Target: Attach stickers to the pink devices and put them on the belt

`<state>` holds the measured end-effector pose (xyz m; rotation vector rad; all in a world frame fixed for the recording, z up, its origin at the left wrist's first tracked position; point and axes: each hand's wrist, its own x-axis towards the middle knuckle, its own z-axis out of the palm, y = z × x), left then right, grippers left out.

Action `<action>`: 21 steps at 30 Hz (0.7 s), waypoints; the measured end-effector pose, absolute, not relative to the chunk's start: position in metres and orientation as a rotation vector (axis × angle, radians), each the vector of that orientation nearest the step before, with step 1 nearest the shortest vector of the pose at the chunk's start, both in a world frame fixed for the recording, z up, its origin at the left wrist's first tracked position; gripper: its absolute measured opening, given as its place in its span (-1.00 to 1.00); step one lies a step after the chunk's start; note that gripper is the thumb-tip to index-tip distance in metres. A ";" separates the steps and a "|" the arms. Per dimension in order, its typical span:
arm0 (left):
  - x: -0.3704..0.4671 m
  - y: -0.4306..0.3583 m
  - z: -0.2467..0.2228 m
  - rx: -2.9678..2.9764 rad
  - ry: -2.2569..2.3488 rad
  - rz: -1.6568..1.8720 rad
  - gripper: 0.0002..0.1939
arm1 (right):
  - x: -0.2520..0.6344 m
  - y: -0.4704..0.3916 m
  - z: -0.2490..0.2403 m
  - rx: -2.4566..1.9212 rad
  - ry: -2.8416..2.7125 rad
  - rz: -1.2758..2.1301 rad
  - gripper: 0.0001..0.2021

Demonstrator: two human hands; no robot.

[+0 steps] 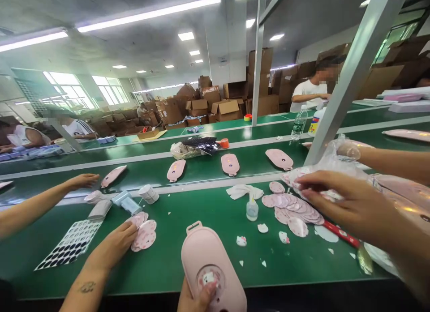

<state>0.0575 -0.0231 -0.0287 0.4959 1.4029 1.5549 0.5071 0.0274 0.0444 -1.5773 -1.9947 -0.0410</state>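
Note:
At the bottom centre, my left hand (201, 299) holds a pale pink oval casing (215, 254) with a loop at its top. Its thumb rests on a round recess with a cat-face disc. My right hand (339, 193) reaches in from the right, fingers stretched and slightly apart, over a clear plastic bag (331, 162) and a spread of pink patterned discs (292, 207). Cat-face pieces (241, 241) and small white scraps lie on the green table (134, 276). A small squeeze bottle (252, 210) stands near a white cloth (245, 192).
Another person's hands (116, 245) are at the left, one on discs, beside a sticker sheet (72, 242) and white cups. Another forearm (393, 164) enters at right. Pink casings (230, 164) line the belt behind. A metal post (356, 79) slants near my right hand.

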 end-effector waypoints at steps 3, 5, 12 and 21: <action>0.135 -0.060 -0.068 0.424 1.405 1.441 -0.51 | 0.497 0.046 -0.007 -1.586 -2.230 0.355 -0.72; 0.175 -0.077 -0.081 0.330 1.400 1.484 -0.32 | 0.490 0.048 -0.043 -1.611 -2.295 0.471 -0.78; 0.209 -0.064 -0.057 0.264 1.318 1.480 -0.28 | 0.462 0.031 -0.093 -1.641 -2.339 0.539 -0.68; 0.206 -0.058 -0.070 0.362 1.108 1.471 -0.40 | 0.455 0.022 -0.085 -1.531 -2.328 0.382 -0.71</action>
